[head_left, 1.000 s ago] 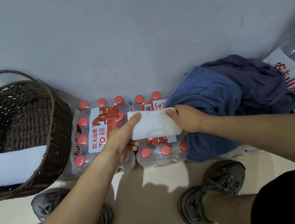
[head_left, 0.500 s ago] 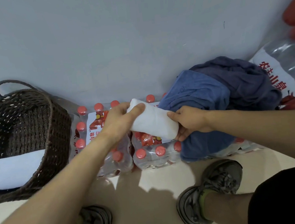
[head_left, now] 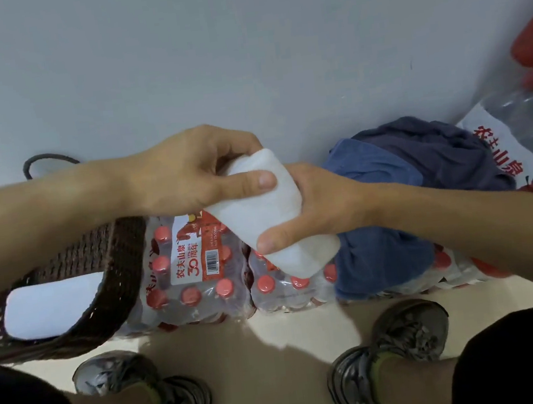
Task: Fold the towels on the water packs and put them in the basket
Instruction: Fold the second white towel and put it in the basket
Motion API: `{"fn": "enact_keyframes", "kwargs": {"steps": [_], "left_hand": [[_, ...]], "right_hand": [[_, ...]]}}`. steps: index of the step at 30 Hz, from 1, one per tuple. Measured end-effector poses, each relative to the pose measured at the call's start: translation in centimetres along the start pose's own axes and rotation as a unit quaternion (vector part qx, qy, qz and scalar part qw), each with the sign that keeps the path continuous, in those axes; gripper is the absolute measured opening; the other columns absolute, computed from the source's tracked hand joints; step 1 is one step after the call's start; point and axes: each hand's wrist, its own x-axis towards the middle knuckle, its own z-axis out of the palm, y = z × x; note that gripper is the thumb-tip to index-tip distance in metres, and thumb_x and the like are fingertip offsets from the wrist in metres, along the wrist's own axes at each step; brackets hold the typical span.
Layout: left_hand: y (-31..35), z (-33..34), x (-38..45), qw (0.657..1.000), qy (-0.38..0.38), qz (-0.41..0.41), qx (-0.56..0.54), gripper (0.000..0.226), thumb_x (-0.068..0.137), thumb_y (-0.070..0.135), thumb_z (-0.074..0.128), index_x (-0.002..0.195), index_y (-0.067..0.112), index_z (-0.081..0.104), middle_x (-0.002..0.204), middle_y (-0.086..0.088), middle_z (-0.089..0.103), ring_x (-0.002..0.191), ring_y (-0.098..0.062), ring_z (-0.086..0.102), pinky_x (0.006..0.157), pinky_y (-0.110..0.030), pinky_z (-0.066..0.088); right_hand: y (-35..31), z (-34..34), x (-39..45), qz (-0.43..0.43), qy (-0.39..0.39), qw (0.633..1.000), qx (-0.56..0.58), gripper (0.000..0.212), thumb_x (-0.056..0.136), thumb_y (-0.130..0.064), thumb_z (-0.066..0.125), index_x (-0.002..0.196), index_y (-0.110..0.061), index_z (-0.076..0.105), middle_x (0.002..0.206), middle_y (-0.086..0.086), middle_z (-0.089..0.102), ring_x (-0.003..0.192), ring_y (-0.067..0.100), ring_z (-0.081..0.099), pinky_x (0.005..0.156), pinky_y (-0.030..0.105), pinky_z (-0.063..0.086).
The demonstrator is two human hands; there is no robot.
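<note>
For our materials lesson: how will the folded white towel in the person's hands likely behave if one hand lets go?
The white towel probably flops: its free lower end already sags below the right hand. It seems light, since the left hand pinches it with just thumb and fingers. The fold may loosen; cloth rarely slips.

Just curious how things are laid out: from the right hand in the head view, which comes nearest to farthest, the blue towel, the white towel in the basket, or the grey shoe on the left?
1. Blue towel, right beside the right hand.
2. Left grey shoe, low on the floor.
3. White towel in the basket, far left.
</note>
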Motion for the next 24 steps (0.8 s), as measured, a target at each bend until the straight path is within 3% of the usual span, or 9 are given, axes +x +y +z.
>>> {"fn": "enact_keyframes", "kwargs": {"steps": [3,6,8,11,14,17,19,21,24], "left_hand": [[-1.3,-1.8,-2.2,0.998,0.01,-0.027,-0.051,0.031,0.085,0.047,0.066,0.101,0.021,0.07,0.093,-0.004,0.075,0.087,-0.027,0.072,0.08,-0.056,0.057],[-3.2,-3.1,-4.0,0.992,0.02,-0.068,-0.108,0.03,0.084,0.034,0.069,0.103,0.011,0.07,0.097,-0.011,0.075,0.093,-0.037,0.07,0.084,-0.064,0.052],[-4.6,-4.0,-4.8,0.986,-0.006,-0.101,-0.135,0.031,0.083,0.028,0.072,0.107,0.009,0.068,0.101,-0.012,0.073,0.098,-0.037,0.069,0.089,-0.064,0.05],[-6.6,-5.3,-6.0,0.983,-0.054,-0.117,-0.134,0.055,0.07,0.04,0.085,0.118,0.026,0.063,0.108,-0.002,0.071,0.1,-0.026,0.07,0.087,-0.055,0.055],[-8.7,-6.7,-7.4,0.978,-0.092,-0.154,-0.102,0.085,0.047,0.056,0.09,0.124,0.047,0.054,0.112,0.006,0.07,0.103,-0.013,0.069,0.086,-0.034,0.057],[-11.2,-8.7,-9.1,0.97,-0.139,-0.189,-0.068,0.058,0.057,0.047,0.09,0.109,0.029,0.071,0.103,0.002,0.075,0.098,-0.018,0.072,0.086,-0.029,0.057],[-12.9,-10.7,-10.8,0.968,-0.141,-0.203,-0.044,0.038,0.068,0.042,0.086,0.1,0.025,0.075,0.099,0.0,0.076,0.095,-0.02,0.073,0.08,-0.023,0.057],[-14.8,-12.8,-12.6,0.965,-0.112,-0.231,-0.054,0.03,0.074,0.033,0.085,0.099,0.022,0.075,0.097,-0.002,0.076,0.091,-0.02,0.073,0.072,-0.02,0.056],[-18.4,-14.9,-15.0,0.955,-0.022,-0.297,-0.003,0.03,0.077,0.021,0.081,0.105,0.02,0.072,0.09,0.004,0.076,0.079,-0.011,0.073,0.059,-0.014,0.052]], "right_hand": [[-1.0,0.6,0.5,0.014,-0.007,0.999,-0.049,0.046,0.073,-0.046,0.083,0.112,-0.035,0.061,0.102,-0.018,0.07,0.093,0.002,0.069,0.07,0.02,0.056],[-1.8,1.9,1.6,0.025,-0.011,0.989,-0.143,0.048,0.081,-0.058,0.07,0.121,-0.035,0.056,0.108,-0.017,0.068,0.097,0.002,0.065,0.082,0.031,0.057],[-2.2,2.4,2.2,0.013,-0.015,0.98,-0.197,0.046,0.085,-0.062,0.061,0.122,-0.034,0.056,0.106,-0.016,0.067,0.095,0.001,0.064,0.081,0.031,0.056],[-2.9,3.5,3.5,0.0,-0.029,0.973,-0.227,0.043,0.085,-0.067,0.053,0.118,-0.04,0.054,0.1,-0.019,0.065,0.09,-0.001,0.061,0.076,0.024,0.052],[-4.0,4.6,5.9,0.007,-0.078,0.966,-0.245,0.038,0.086,-0.066,0.056,0.11,-0.038,0.058,0.096,-0.016,0.067,0.086,-0.003,0.061,0.068,0.015,0.047],[-6.2,5.3,9.8,0.054,-0.158,0.958,-0.234,0.033,0.081,-0.062,0.065,0.103,-0.037,0.064,0.093,-0.02,0.07,0.081,-0.005,0.065,0.062,0.01,0.048],[-7.8,5.8,13.3,0.058,-0.167,0.954,-0.244,0.037,0.078,-0.063,0.068,0.096,-0.031,0.068,0.088,-0.016,0.072,0.074,0.0,0.068,0.056,0.012,0.049],[-9.1,6.6,16.8,0.042,-0.158,0.948,-0.273,0.039,0.08,-0.064,0.065,0.089,-0.026,0.068,0.082,-0.012,0.072,0.069,0.004,0.067,0.054,0.017,0.05],[-9.8,8.5,21.8,0.038,-0.174,0.95,-0.255,0.016,0.09,-0.045,0.065,0.094,-0.03,0.064,0.081,-0.018,0.07,0.072,-0.003,0.065,0.058,0.013,0.05]]}}
